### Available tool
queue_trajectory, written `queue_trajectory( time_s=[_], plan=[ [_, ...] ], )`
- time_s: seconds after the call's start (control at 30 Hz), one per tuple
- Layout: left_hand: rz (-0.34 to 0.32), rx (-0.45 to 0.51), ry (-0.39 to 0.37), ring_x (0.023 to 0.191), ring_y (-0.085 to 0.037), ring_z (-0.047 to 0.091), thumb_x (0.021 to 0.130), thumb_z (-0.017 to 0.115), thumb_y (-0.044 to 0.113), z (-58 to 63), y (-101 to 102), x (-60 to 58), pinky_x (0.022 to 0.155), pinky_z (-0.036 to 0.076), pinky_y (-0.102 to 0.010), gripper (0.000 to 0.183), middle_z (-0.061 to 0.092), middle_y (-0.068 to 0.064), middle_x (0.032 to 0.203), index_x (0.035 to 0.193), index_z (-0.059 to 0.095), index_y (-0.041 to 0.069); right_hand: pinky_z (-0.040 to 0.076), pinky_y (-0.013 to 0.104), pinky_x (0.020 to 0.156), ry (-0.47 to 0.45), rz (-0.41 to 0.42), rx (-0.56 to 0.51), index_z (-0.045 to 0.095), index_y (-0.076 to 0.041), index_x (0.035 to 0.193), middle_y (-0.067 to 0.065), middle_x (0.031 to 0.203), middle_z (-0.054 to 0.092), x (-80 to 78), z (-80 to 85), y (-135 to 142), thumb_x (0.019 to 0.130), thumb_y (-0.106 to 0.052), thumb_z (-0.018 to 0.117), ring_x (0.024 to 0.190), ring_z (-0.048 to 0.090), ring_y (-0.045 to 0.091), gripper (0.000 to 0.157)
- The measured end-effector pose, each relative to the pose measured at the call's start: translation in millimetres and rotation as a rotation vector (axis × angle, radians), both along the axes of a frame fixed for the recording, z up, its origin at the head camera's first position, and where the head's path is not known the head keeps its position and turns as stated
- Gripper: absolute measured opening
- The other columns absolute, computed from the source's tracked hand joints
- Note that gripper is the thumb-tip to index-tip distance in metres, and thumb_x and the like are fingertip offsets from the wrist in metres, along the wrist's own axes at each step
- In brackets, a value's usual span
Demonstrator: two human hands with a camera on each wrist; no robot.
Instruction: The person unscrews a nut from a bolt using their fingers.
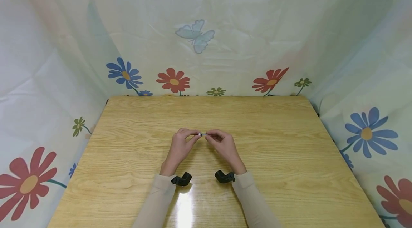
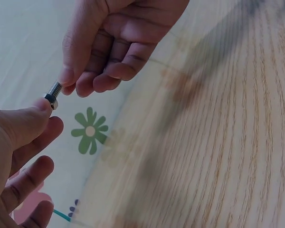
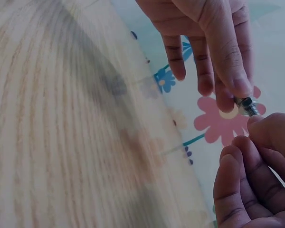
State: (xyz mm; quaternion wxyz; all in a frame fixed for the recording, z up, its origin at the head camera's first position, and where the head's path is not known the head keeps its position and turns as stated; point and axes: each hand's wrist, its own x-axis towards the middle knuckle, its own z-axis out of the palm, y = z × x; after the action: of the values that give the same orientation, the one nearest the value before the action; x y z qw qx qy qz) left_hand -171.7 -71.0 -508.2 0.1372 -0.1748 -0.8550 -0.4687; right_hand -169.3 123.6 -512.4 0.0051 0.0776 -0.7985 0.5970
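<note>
A small silver bolt (image 1: 203,134) is held level between both hands, above the table. My left hand (image 1: 180,146) pinches its thicker hex end with thumb and forefinger. At the opposite end, my right hand (image 1: 224,145) pinches the tip of the threaded shank. Bare thread (image 2: 55,88) shows between the two hands in the left wrist view. The hex part (image 3: 247,101) lies right against the left thumb; whether it is a nut or the bolt's head I cannot tell. The left hand's other fingers are spread loosely, while those of the right hand are curled inward.
The wooden table (image 1: 273,149) spreads out around both forearms. A pale curtain (image 1: 231,53) printed with flowers and a butterfly hangs behind it and along both sides. Each wrist carries a black camera mount, one on the left (image 1: 181,179) and one on the right (image 1: 224,177).
</note>
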Motion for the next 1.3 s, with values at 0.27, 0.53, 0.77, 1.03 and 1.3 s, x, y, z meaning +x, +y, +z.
queue_trajectory(
  time_s=[0.27, 0.53, 0.77, 1.03, 1.3],
  plan=[
    [-0.001, 0.019, 0.012, 0.102, -0.026, 0.069, 0.092, 0.077, 0.016, -0.1, 0.6, 0.7, 0.092, 0.056, -0.046, 0.019, 0.08, -0.006, 0.101, 0.108, 0.081, 0.007, 0.059, 0.031, 0.086, -0.026, 0.022, -0.046, 0.076, -0.004, 0.116, 0.015, 0.111, 0.074, 1.3, -1.8, 0.6, 0.099, -0.021, 0.072, 0.099, 0.071, 0.028, 0.024],
    [-0.01, 0.014, 0.011, 0.103, -0.025, 0.069, 0.092, 0.077, 0.018, 0.5, 0.3, 1.9, 0.093, 0.056, -0.046, 0.02, 0.08, -0.005, 0.101, 0.109, 0.081, 0.006, 0.056, 0.059, 0.086, -0.039, 0.083, -0.063, 0.073, 0.007, 0.115, 0.029, 0.108, 0.071, 13.0, 30.8, -0.8, 0.102, -0.012, 0.066, 0.084, 0.068, 0.005, 0.024],
    [-0.024, 0.021, 0.016, 0.104, -0.023, 0.069, 0.092, 0.077, 0.019, 3.0, -1.8, 3.3, 0.093, 0.056, -0.047, 0.019, 0.079, -0.003, 0.103, 0.109, 0.08, 0.01, 0.056, 0.059, 0.086, -0.028, 0.099, -0.072, 0.072, 0.009, 0.115, 0.03, 0.106, 0.07, 13.3, 32.1, 0.3, 0.103, -0.012, 0.064, 0.081, 0.066, 0.0, 0.025],
    [-0.081, 0.042, 0.106, 0.098, -0.022, 0.068, 0.091, 0.079, 0.013, 2.3, -4.9, 2.3, 0.087, 0.057, -0.049, 0.014, 0.079, -0.004, 0.1, 0.105, 0.08, 0.009, 0.058, 0.053, 0.087, -0.031, 0.112, -0.063, 0.071, 0.003, 0.119, 0.028, 0.113, 0.07, 1.0, 7.1, 7.4, 0.103, -0.021, 0.064, 0.093, 0.071, 0.021, 0.03],
    [-0.082, 0.038, 0.171, 0.094, -0.018, 0.067, 0.091, 0.08, 0.012, 2.5, -2.9, 2.5, 0.081, 0.056, -0.044, 0.013, 0.079, -0.002, 0.097, 0.104, 0.08, 0.011, 0.057, 0.056, 0.085, -0.02, 0.123, -0.058, 0.072, 0.0, 0.119, 0.025, 0.111, 0.072, -1.6, 11.0, 9.1, 0.103, -0.032, 0.065, 0.099, 0.067, 0.047, 0.037]
  ],
)
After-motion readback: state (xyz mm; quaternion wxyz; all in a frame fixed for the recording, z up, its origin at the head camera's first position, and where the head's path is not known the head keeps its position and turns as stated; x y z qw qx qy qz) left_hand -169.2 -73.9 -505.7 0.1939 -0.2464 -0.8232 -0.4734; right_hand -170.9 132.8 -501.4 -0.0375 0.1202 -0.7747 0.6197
